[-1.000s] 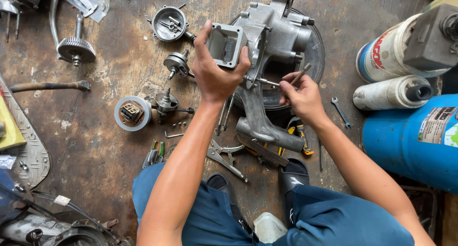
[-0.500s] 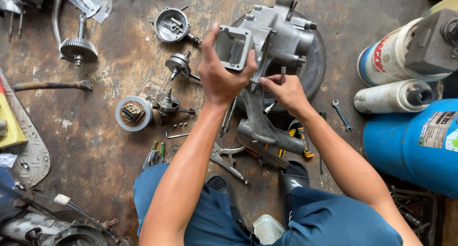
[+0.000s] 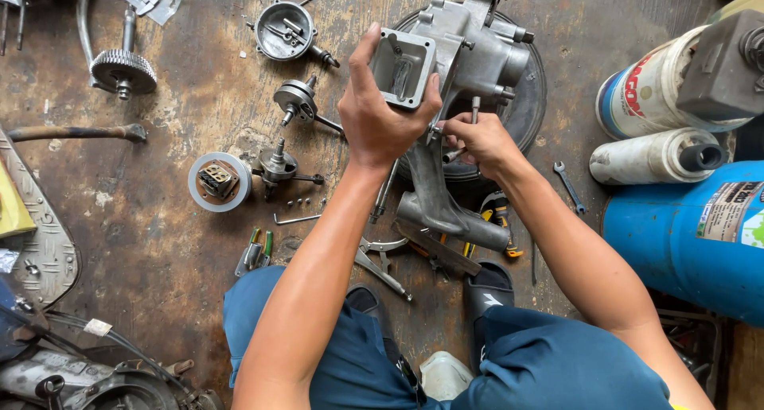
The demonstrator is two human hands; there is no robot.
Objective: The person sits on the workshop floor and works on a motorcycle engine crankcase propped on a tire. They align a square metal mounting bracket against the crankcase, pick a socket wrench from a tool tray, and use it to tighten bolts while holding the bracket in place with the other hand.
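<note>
1. I've got the grey engine casing [image 3: 458, 52] dead centre at the top of my view, standing on a dark round disc [image 3: 532, 100] on the stained floor [image 3: 183, 243]; its long lower arm runs down toward my knees.
2. My left hand [image 3: 382, 112] is wrapped over the casing's square open port — thumb on the near edge, fingers curled over the far side, a firm closed grip on the metal.
3. My right hand [image 3: 477, 139] sits just beside it, fingers bunched and pinching a thin metal bolt [image 3: 475, 109] that stands upright against the casing's side. Whether the bolt is seated in a hole, I cannot tell.
4. Under the casing's arm lie a pair of pliers [image 3: 380, 260] and a yellow-handled tool [image 3: 497, 219], close to my black sandals [image 3: 487, 287].
5. To the right of my forearm a small spanner [image 3: 568, 186] lies flat on the floor.
6. Off to my left — well apart from the hands — a crankshaft [image 3: 298, 104], a round metal cover [image 3: 285, 30], a white ring with a small part inside [image 3: 219, 181] and a toothed gear [image 3: 123, 69].
7. Far right, a blue cylinder [image 3: 684, 235] and a white spray can [image 3: 652, 157] lie on their sides, near each other.
</note>
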